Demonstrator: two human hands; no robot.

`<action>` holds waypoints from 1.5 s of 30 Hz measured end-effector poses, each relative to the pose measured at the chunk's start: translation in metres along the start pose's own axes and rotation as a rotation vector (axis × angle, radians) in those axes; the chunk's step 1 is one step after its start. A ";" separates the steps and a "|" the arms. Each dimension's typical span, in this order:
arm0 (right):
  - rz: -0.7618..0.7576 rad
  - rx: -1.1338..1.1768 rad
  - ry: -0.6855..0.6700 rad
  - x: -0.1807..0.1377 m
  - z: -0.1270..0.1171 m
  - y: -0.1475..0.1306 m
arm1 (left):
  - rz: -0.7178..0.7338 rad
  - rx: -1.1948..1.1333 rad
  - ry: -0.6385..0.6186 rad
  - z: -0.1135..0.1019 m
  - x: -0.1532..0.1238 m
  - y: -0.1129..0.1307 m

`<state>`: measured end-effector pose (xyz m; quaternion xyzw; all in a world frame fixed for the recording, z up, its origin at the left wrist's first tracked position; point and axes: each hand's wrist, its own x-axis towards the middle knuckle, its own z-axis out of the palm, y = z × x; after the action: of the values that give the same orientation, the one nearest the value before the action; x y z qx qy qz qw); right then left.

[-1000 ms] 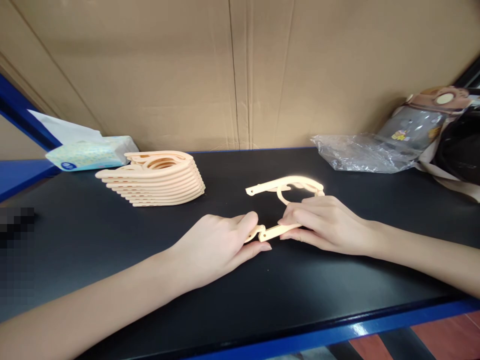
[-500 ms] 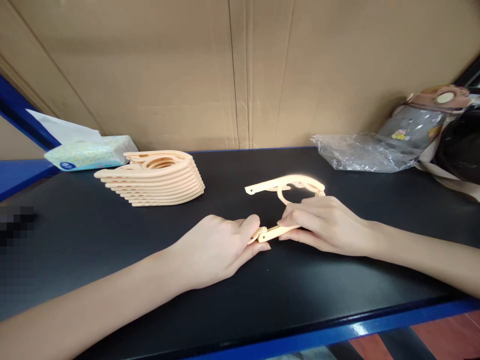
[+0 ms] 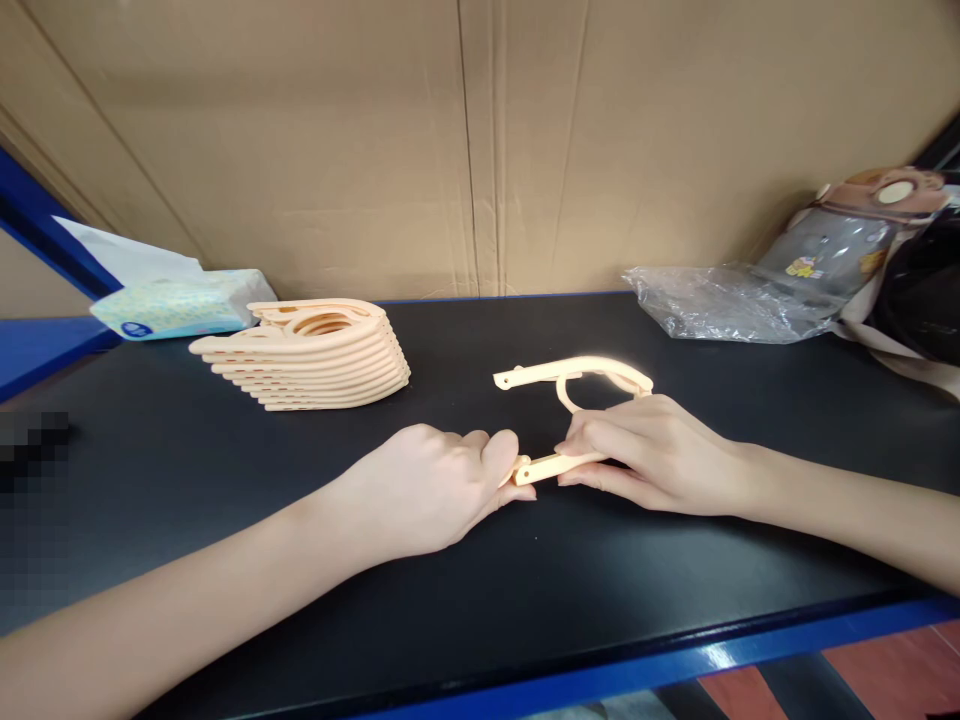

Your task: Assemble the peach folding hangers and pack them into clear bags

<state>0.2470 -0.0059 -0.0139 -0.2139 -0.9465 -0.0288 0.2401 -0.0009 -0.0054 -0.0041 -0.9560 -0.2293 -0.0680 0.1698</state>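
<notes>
A peach plastic folding hanger [image 3: 571,373] lies on the black tabletop [image 3: 450,600] between my hands. My left hand [image 3: 431,485] pinches the near arm's end, its fingers curled around the plastic. My right hand [image 3: 652,450] grips the same near arm and covers the hanger's middle, so the joint is hidden. The far arm and the hook loop stick out beyond my right fingers. A stack of several folded hangers of the same colour [image 3: 315,355] sits to the left, apart from both hands.
A tissue pack [image 3: 176,305] lies at the back left on a blue ledge. Crumpled clear plastic wrap [image 3: 720,305] and a grey bottle with bags [image 3: 862,245] sit at the back right. A cardboard wall stands behind. The table's blue front edge [image 3: 675,665] runs close by.
My left fingers have curled in slightly on the near arm's end. The hanger and my right hand have barely shifted.
</notes>
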 end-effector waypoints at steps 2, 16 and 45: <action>0.017 0.033 -0.019 0.000 0.000 0.000 | 0.019 0.044 0.022 0.001 0.000 -0.001; 0.144 0.289 -0.068 0.001 -0.001 0.000 | 0.120 0.357 0.151 0.000 -0.001 -0.002; 0.124 0.173 -0.086 0.003 0.000 0.001 | 0.083 0.223 0.266 0.001 0.000 -0.004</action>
<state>0.2446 -0.0038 -0.0124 -0.2516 -0.9397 0.0771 0.2182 -0.0020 -0.0018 -0.0039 -0.9225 -0.1710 -0.1612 0.3061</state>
